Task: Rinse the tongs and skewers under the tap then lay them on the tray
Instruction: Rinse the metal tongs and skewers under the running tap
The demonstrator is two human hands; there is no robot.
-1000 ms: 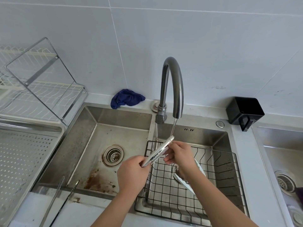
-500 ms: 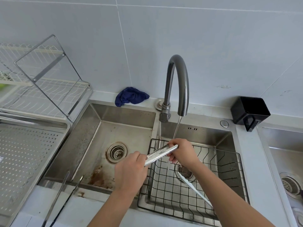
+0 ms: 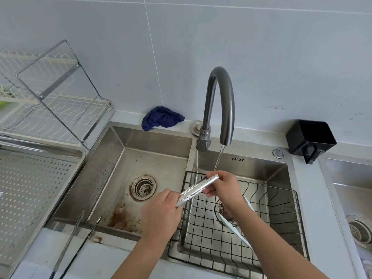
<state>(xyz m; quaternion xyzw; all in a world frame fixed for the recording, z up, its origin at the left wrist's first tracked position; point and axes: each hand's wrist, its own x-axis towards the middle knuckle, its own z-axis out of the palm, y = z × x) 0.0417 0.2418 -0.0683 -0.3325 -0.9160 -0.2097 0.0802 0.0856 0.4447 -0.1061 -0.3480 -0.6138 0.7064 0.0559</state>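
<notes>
Both hands hold short silver tongs under the thin stream of water from the dark curved tap. My left hand grips the handle end, and my right hand pinches the toothed tip end. A second, long pair of tongs lies across the front edge of the left sink basin. The perforated steel tray sits at the far left. Something thin and white lies in the black wire basket under my right forearm.
A blue cloth lies on the ledge behind the left basin. At the back left is a wire dish rack, and a black box stands at the back right. Another sink shows at the right edge.
The tongs have dropped from steeply tilted to a flatter angle under the water, with both hands still on them. The view has shifted slightly.
</notes>
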